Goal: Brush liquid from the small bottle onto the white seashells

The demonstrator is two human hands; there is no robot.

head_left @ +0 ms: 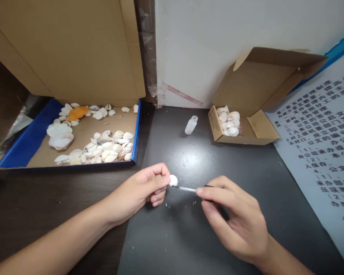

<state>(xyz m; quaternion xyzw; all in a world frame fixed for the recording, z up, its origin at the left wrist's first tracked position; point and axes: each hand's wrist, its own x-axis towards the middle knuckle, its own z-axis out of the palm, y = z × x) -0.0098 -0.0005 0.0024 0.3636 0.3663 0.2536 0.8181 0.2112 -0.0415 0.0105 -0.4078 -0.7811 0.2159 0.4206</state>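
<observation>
Between thumb and fingers, my left hand (pixel 153 185) pinches a small white seashell (pixel 174 180) above the dark mat. My right hand (pixel 235 217) grips a thin paintbrush (pixel 186 188) with a silvery ferrule and a dark handle. The brush's dark tip touches or lies very near the lower edge of the shell; I cannot tell which. Beyond both hands, a small frosted bottle (pixel 191 125) stands uncapped on the mat.
At left, an open blue-edged cardboard box (pixel 86 133) holds many shells and an orange piece (pixel 77 113). A smaller open box (pixel 243 140) with shells sits at back right. White crumbs dot the dark mat (pixel 160 248). A printed sheet (pixel 318 152) lies at right.
</observation>
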